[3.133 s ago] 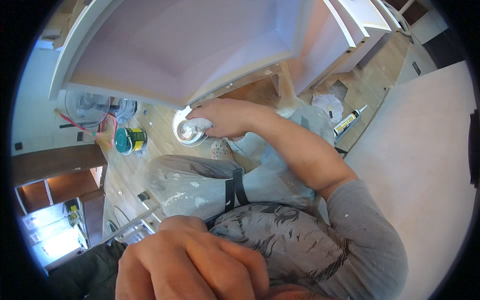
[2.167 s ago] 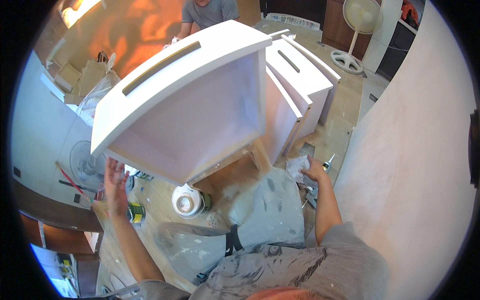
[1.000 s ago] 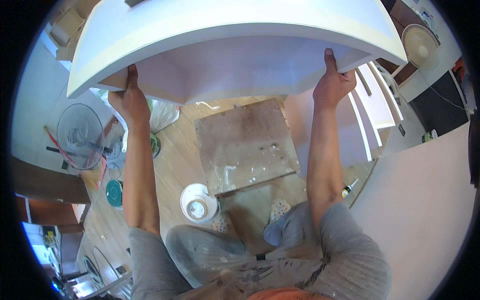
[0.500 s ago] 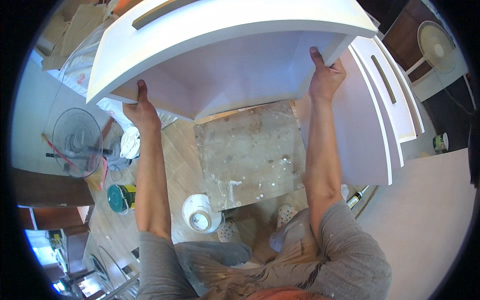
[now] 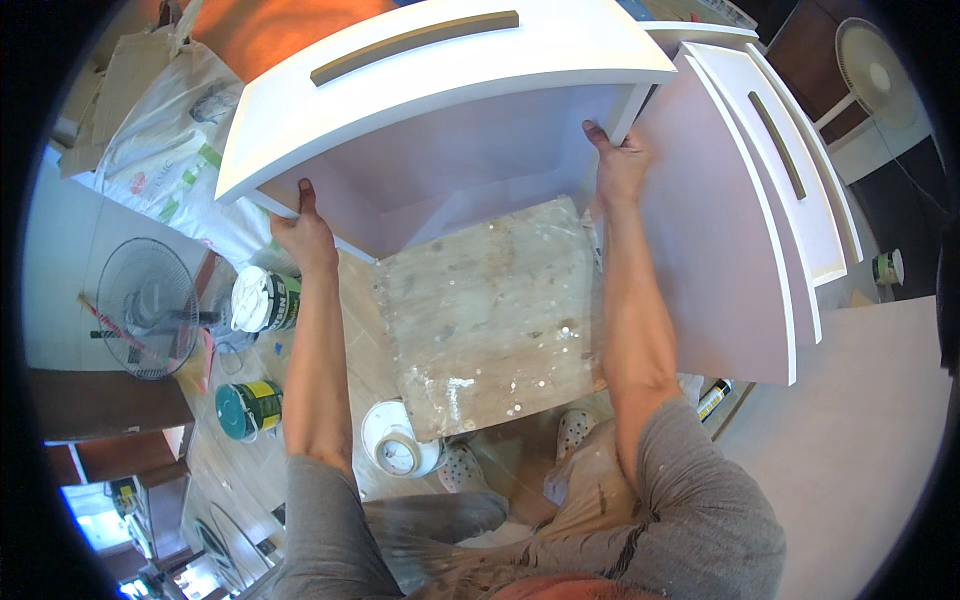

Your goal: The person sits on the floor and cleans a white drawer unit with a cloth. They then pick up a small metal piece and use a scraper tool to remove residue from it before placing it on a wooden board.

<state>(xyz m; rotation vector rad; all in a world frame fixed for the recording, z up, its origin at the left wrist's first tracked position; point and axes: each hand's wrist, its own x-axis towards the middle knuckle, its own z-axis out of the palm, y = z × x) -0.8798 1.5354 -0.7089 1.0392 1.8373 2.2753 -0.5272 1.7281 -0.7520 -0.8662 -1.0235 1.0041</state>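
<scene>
Floor (image 5: 235,475) | white drawer (image 5: 445,140) between left fingers (image 5: 306,197) and right fingers (image 5: 597,135) | clasped round its sides

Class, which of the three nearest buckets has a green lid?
The lower bucket left of the left forearm; the upper bucket there and the bucket right of that forearm show white tops.

You cannot see most of your left hand's (image 5: 310,240) fingers behind the side of the white drawer (image 5: 440,75), whose front is cropped above, while the stained board (image 5: 490,315) partly hides the white bucket (image 5: 376,428).
</scene>
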